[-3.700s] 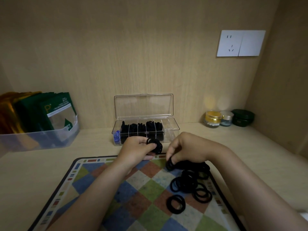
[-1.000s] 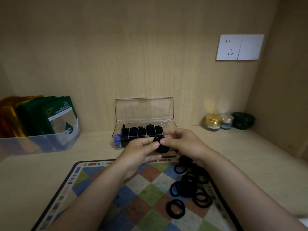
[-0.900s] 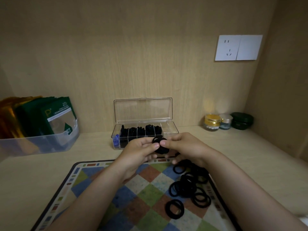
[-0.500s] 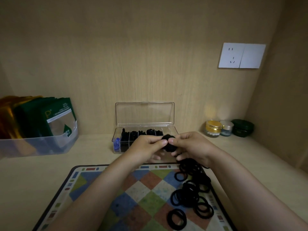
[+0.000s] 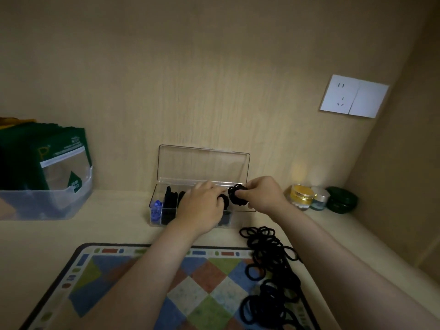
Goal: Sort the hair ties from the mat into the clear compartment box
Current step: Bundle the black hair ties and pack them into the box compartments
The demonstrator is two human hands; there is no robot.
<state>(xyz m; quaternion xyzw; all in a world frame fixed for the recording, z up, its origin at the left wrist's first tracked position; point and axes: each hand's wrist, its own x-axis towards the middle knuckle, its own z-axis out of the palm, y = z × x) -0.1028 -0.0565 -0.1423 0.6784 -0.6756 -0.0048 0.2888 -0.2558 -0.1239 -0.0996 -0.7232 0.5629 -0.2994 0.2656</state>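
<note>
1. The right hand [image 5: 262, 197] pinches a small stack of black hair ties [image 5: 235, 195] between thumb and fingers. It holds the stack just above the right part of the clear compartment box [image 5: 238, 220], whose lid stands open against the far wall
2. The left hand [image 5: 202, 207] lies over the middle compartments, fingers curled down toward the ties stored there; I cannot tell whether it grips one
3. The step in hand looks like seating the stack in a compartment. Keep it squeezed flat so it slips in on edge between the dividers, like the ties standing further left
4. Let the left hand steady the box or hold back the neighbouring ties, since a light box may slide on the table [image 5: 107, 222]
5. Let go only once the stack sits below the rim, as springy ties may pop out
6. Much remains: a large loose pile [image 5: 269, 270] lies on the right of the mat [image 5: 133, 282], spilling past its far edge onto the table
</note>
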